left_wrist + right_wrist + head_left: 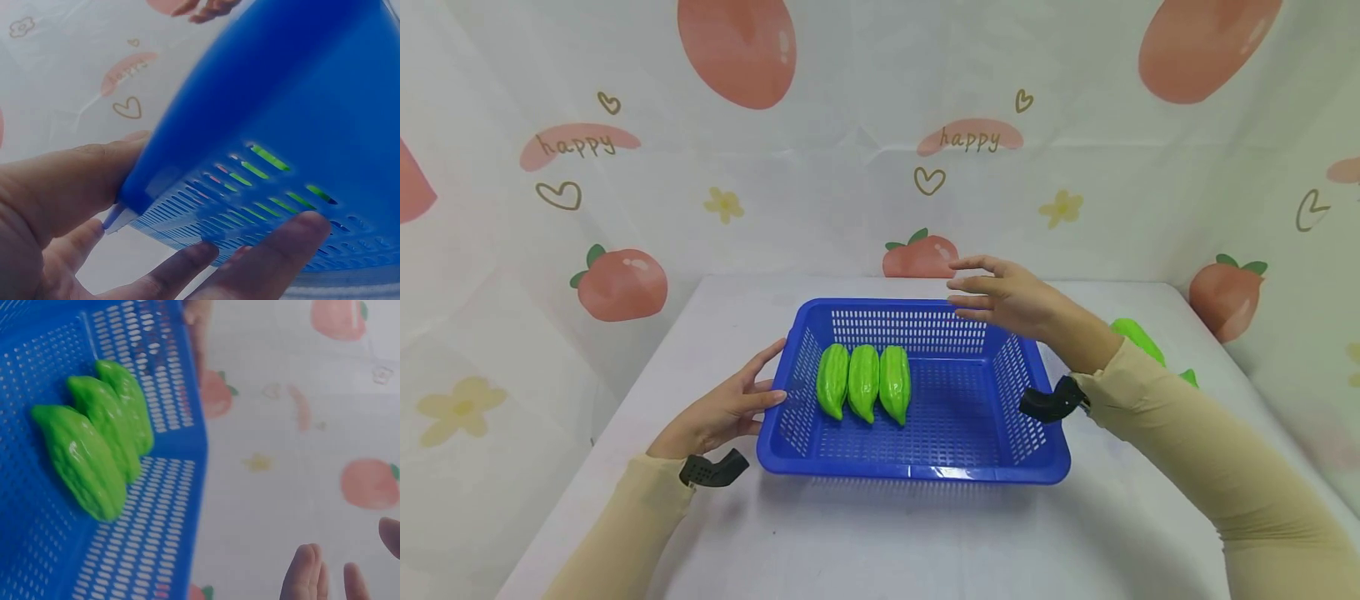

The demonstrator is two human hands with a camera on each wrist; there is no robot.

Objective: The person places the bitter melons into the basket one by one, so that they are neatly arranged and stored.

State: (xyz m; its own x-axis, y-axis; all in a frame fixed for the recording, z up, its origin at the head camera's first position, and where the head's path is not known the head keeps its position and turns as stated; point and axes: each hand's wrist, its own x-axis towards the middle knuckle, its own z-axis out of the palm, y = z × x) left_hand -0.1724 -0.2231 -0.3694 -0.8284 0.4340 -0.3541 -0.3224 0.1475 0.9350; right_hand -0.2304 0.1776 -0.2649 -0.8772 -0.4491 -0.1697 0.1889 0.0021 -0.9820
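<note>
3 green gourds lie in the blue basket, nearer the left hand, which grips the rim. the right hand, empty, fingers extended, hovers above the opposite far corner. brace with the left; clear the rim with the right.

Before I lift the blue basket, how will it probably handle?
The blue basket will probably feel light for its size, since it is largely perforated. It looks fairly stiff, holding its straight-sided shape. It may tip leftward, as the three green gourds inside sit left of centre.
</note>
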